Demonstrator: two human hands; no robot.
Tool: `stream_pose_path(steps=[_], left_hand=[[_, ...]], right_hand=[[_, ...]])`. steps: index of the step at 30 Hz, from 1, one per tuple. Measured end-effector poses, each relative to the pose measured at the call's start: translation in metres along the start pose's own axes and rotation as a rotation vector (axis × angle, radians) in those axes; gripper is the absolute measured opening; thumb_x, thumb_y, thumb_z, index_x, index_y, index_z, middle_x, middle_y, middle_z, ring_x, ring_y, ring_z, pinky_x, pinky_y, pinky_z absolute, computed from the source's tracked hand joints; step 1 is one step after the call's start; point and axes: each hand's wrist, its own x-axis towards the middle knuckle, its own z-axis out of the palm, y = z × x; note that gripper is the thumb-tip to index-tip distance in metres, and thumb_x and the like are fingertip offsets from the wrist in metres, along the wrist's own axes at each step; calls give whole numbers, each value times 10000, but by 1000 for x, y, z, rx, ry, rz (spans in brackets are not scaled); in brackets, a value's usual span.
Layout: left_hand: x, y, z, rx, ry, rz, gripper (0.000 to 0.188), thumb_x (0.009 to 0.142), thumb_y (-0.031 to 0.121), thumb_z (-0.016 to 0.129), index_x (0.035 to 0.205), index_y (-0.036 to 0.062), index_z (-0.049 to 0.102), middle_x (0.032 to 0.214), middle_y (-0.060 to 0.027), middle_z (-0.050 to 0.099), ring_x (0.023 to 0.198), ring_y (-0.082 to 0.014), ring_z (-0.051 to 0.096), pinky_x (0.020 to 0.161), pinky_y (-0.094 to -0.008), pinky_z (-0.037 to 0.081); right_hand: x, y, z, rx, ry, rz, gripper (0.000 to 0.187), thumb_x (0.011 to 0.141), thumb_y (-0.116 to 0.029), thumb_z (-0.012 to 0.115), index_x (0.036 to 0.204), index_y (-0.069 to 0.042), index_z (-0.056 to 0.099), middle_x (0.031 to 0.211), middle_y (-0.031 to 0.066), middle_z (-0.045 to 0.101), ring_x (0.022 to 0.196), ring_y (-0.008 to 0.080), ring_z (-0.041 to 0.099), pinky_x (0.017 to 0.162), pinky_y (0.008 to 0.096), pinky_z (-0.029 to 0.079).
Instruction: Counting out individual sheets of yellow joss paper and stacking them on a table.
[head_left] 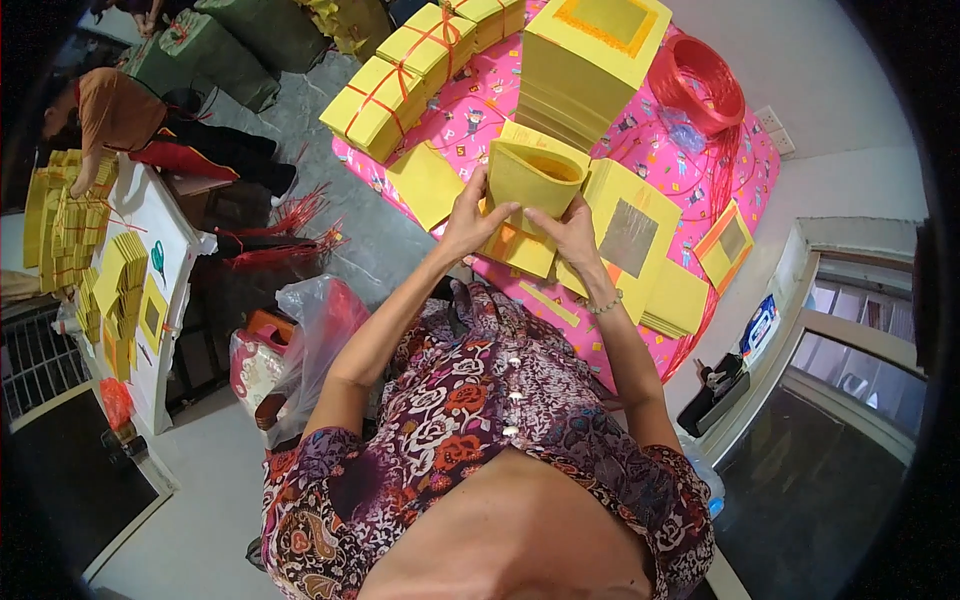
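A thick sheaf of yellow paper [520, 185] is bent into a curve between my two hands, its upper edge bowed open. My left hand [470, 215] grips its left side; my right hand [573, 235] grips the right, and both thumbs press its near face. Below lies yellow paper with an orange-gold patch [518, 245], partly hidden. Yellow paper with a silver-grey square [628, 238] lies to the right of my right hand. A flat yellow sheet [425, 185] rests to the left. The pink patterned tablecloth [480, 110] is under them.
A tall yellow paper stack [570, 90] and bundles tied with red string [375, 108] stand at the back. Right of them lies a coil of red twine [690, 85]. A co-worker [120, 110] bends over a white table [160, 330] on the left. Plastic bags [325, 330] sit beside me.
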Motion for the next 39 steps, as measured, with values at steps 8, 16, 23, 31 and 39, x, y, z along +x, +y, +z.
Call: stream_pose_path(steps=[8,16,23,31,39], left_hand=[[-3,-16,4,36,-13,50,512,812,71,628,1263,11,393,1151,-158,550,1092,-234,530,926,-342,413],[-5,-20,11,42,58,51,433,829,65,591,1223,-3,425,1105,-152,565,1023,-223,554,882,-335,430],[4,19,8,-209,-53,-20,457,836,81,574,1252,-18,413,1131,-117,544,1064,-177,503,929,-310,397],[16,67,7,-288,-106,-168,569,858,68,554,1345,-25,276,1278,-128,451,1183,-189,424,997,-308,334],[34,96,-4,-341,-220,-453,455,916,139,495,1312,-36,353,1183,-132,533,1032,-179,547,862,-297,457]], right_hand=[[4,12,-5,-151,18,-15,564,745,-86,735,1228,3,457,1150,111,570,1034,188,564,896,313,463],[7,14,-8,-192,41,1,495,743,-75,730,1170,26,500,1081,120,609,978,183,591,855,299,476],[3,-25,-10,-62,-32,98,465,753,-88,737,1140,33,509,1056,112,619,933,166,604,813,287,493],[-4,-61,-2,20,29,5,391,836,-116,654,1162,25,490,1084,106,603,955,152,590,825,278,485],[3,-69,-4,201,49,145,373,888,-169,591,1172,48,483,1108,109,592,965,146,587,835,273,483]])
